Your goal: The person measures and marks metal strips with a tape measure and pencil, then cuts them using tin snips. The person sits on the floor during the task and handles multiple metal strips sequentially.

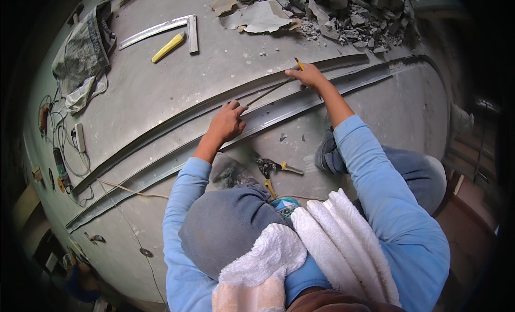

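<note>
The left hand, fingers curled, pinches a strip by the near channel while the right hand, half closed, grips a pencil.

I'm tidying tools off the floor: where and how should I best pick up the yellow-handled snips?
Likely by the yellow handles, coming from the picture's lower right. The snips lie with handles spread, one pointing right and one down the picture, so both show on that side; the dark head points up and left.
</note>
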Demonstrator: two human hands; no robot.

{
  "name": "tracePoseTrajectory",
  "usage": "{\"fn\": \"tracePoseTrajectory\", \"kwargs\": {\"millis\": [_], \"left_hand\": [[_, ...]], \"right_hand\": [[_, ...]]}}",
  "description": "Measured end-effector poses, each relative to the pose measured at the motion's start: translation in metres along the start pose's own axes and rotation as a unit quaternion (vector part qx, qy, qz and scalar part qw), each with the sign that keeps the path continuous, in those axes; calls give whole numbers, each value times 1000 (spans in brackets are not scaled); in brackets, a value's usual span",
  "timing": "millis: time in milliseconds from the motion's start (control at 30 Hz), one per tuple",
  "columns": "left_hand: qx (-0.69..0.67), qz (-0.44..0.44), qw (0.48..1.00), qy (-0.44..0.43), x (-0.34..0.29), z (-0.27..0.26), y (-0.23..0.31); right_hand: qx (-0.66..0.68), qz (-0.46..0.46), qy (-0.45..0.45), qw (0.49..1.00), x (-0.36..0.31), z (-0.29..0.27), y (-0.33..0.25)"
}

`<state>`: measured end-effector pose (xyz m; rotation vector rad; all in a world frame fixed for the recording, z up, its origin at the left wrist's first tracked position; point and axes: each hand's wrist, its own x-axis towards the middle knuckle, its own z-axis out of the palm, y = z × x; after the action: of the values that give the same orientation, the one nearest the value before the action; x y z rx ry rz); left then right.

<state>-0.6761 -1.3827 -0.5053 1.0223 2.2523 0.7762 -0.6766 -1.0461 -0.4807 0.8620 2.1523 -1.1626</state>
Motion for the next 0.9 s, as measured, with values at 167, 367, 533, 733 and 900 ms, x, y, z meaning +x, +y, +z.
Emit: {"fn": "tracePoseTrajectory", "kwargs": {"millis": [167,367,533,733,900], "left_hand": [[-38,29,999,-26,11,-6,-14],[77,4,996,48,11,-3,-25],[185,-31,980,72,5,2,-29],[235,-67,967,72,-4,8,-34],[235,-69,966,83,-5,13,-31]], "right_hand": [[224,8,-27,974,-17,24,48],[292,-17,65,954,19,65,57],[231,-32,132,963,26,92,50],[185,-28,138,973,19,101,38],[145,-41,151,977,26,101,37]]}}
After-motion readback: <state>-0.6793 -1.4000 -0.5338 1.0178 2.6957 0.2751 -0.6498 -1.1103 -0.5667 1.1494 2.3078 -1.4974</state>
